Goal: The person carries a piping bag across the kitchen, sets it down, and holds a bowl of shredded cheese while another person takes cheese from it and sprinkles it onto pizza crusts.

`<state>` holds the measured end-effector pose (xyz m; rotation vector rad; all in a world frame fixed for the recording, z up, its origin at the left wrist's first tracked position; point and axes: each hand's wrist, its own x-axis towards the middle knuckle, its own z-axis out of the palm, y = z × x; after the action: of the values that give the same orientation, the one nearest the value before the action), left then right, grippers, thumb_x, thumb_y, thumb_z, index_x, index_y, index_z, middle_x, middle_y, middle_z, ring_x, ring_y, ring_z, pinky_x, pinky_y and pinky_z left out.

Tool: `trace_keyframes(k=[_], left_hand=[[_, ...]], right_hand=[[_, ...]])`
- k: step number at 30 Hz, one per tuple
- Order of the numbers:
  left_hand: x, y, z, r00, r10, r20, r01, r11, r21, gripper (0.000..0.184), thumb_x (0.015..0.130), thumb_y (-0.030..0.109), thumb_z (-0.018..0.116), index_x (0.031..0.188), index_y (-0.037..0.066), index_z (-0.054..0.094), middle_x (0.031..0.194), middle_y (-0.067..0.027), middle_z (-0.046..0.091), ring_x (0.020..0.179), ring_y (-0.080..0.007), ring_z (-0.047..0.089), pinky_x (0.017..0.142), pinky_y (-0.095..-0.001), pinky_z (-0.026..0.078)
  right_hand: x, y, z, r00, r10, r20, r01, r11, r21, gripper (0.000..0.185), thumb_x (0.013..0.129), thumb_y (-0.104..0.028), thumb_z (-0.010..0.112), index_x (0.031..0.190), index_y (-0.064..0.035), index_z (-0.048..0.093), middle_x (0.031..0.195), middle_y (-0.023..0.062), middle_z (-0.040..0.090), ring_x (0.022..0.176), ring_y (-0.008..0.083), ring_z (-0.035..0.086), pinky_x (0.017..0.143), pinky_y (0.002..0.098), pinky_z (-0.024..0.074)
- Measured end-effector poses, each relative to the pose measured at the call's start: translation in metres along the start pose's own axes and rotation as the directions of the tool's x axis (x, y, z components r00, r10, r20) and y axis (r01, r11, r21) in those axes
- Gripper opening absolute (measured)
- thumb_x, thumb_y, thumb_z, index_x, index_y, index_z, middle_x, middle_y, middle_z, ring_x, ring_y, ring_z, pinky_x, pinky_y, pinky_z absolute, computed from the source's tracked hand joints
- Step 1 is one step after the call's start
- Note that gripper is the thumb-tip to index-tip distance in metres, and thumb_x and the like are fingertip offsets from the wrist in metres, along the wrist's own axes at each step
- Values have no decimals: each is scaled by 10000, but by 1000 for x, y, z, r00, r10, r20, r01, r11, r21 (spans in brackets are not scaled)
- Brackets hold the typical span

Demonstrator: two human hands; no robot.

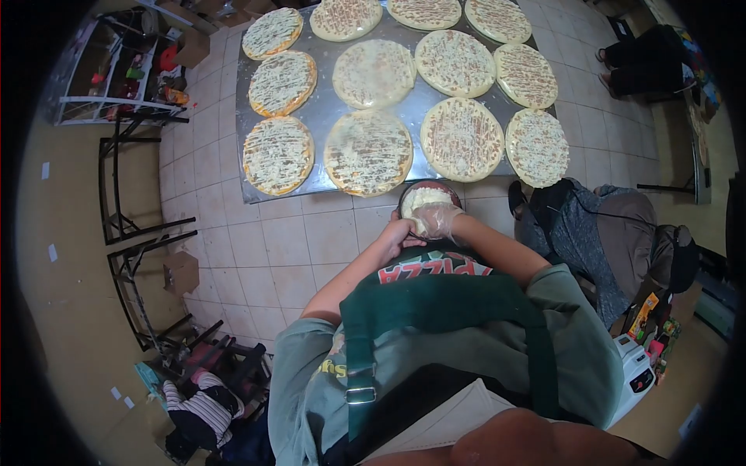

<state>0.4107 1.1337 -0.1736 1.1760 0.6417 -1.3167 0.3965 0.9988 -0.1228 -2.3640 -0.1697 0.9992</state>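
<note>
My left hand (400, 235), bare, is closed on the near left rim of a dark round bowl (451, 187). Pale grated cheese (420, 199) fills the bowl, which I hold close to my apron at the table's front edge. Inside it, my right hand (437, 220), in a clear plastic glove, curls into the cheese; its fingertips are partly hidden. Just beyond the bowl are two pizzas: one with an orange edge (368, 153) and one with a pale crust (462, 140). Both have whitish bits and brown streaks on top.
Rows of similar pizzas (454, 64) cover the metal table (326, 186). A person (590, 225) in grey is close on my right; another person (641, 62) stands farther back. Metal frames (116, 186) and a cardboard box (181, 273) are to the left.
</note>
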Motion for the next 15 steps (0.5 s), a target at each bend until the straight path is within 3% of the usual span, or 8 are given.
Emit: trace_keyframes(k=[2,3,5,9,11,12,14,15], left_hand=[[0,-2,2,1000,12,14,-12,1000,3,696,595,-47,396,1196,136,95,997,-202,434,607,-312,572,470,-323,519],[-1,-1,4,1000,12,13,-12,1000,5,696,595,-47,396,1196,136,95,997,-202,434,607,-312,572,470,-323,519],[0,3,8,1000,7,8,-7,1000,14,690,598,-49,397,1191,140,101,981,-203,444,587,-313,573,453,-315,516],[6,9,9,1000,21,7,-21,999,44,685,603,-50,398,1188,144,97,957,-201,456,573,-315,573,439,-304,512],[4,12,11,1000,-7,6,6,997,75,674,609,-47,396,1181,143,96,935,-196,465,570,-316,573,435,-301,512],[3,13,12,1000,-7,7,6,997,75,674,609,-47,396,1181,143,96,935,-196,465,570,-316,573,435,-301,512],[1,13,14,1000,-11,-16,12,997,80,636,616,-48,390,1167,137,130,930,-205,463,605,-322,574,500,-329,524],[0,14,14,1000,-11,-16,13,997,79,636,616,-48,390,1167,137,130,930,-205,463,605,-322,574,500,-329,524]], right_hand=[[5,2,-3,975,33,222,-27,999,-28,450,608,-333,606,980,-90,536,931,179,548,889,298,525,779,368,402],[10,12,4,975,32,219,-27,999,-26,450,608,-333,606,980,-90,536,931,179,548,889,298,525,779,368,402],[15,35,15,995,-95,1,95,994,61,412,620,-304,599,968,-92,547,894,179,558,858,311,533,750,372,414],[2,51,-18,980,-159,-123,169,983,78,345,643,-249,598,942,-81,558,848,147,576,824,262,556,725,345,425],[-10,51,-40,997,52,49,-71,769,635,291,671,-193,604,925,-59,562,872,98,573,831,172,542,735,285,415],[-10,58,-42,997,53,49,-72,769,635,291,671,-193,604,925,-59,562,872,98,573,831,172,542,735,285,415],[-9,71,-46,995,72,-76,21,574,819,270,694,-168,608,924,-35,560,876,60,566,832,115,511,734,236,400],[-7,78,-52,995,72,-75,20,574,818,270,694,-168,608,924,-35,560,876,60,566,832,115,511,734,236,400]])
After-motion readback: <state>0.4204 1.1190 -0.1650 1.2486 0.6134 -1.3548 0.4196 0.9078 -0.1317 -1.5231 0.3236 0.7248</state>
